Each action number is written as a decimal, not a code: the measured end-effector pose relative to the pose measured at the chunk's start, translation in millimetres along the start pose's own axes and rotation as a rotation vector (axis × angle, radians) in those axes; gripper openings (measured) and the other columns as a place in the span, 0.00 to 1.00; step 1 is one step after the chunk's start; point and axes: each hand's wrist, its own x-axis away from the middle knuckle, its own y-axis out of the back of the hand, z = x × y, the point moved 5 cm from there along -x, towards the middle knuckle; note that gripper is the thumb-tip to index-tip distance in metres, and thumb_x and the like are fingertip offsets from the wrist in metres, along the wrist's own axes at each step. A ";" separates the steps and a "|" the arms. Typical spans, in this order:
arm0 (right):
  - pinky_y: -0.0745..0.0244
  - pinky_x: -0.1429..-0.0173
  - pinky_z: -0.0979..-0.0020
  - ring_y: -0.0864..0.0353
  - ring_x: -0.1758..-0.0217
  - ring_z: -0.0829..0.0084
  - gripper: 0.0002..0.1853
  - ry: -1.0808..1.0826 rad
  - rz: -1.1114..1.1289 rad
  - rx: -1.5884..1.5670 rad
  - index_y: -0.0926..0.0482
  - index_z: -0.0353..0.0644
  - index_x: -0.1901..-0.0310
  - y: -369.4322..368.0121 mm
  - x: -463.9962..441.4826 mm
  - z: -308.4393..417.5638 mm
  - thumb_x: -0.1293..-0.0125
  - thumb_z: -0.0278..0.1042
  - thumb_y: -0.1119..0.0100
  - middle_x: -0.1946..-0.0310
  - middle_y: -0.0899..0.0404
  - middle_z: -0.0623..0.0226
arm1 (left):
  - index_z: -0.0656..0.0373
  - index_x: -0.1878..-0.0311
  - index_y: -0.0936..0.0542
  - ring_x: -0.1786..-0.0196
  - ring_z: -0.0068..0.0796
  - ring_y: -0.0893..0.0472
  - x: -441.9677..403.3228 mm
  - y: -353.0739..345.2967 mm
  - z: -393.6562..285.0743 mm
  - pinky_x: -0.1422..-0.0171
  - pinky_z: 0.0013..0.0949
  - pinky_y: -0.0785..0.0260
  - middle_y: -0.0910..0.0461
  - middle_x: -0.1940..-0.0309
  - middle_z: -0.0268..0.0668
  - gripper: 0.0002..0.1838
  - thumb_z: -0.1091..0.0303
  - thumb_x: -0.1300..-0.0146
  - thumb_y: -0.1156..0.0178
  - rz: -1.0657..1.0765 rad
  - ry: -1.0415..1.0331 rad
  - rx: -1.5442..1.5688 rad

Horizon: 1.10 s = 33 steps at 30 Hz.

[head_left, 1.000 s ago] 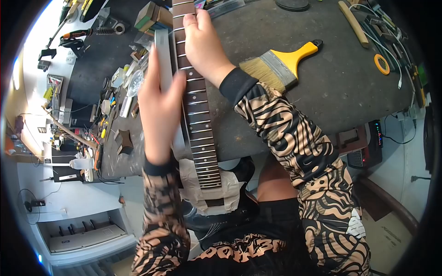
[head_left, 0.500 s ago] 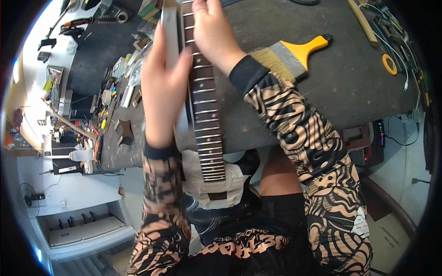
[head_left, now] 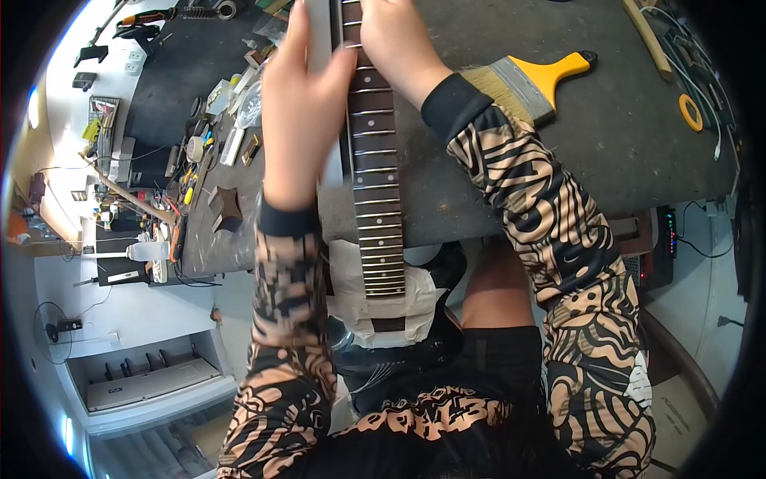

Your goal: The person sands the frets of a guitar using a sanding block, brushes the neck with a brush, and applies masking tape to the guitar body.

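An electric guitar lies lengthwise before me, its dark fretboard with silver frets and dot inlays pointing away. Pale masking tape surrounds the fretboard's near end, and the black guitar body rests against my lap. My left hand, blurred, is closed around a long straight grey metal bar running along the fretboard's left side. At the far part of the neck, my right hand curls against the right edge; the top of the frame cuts off its fingertips.
A wide yellow-handled paintbrush lies on the dark workbench to the right, with a roll of orange tape and cables beyond. Scattered tools and a dark notched block occupy the left side. A stringed bow-like tool lies farther left.
The whole view has shifted, so the scene sits farther right and slightly higher. My left hand and the metal bar have slid away from the guitar body along the neck. My right hand stays at the neck.
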 end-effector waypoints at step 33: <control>0.22 0.33 0.49 0.15 0.38 0.38 0.18 -0.071 -0.056 -0.010 0.26 0.32 0.38 -1.1 3.0 3.9 0.09 0.42 0.52 0.43 0.15 0.38 | 0.76 0.20 0.26 0.50 0.22 0.12 -37.1 -7.7 17.1 0.41 0.30 0.18 0.07 0.49 0.46 0.38 0.72 0.32 0.29 -0.069 0.012 0.168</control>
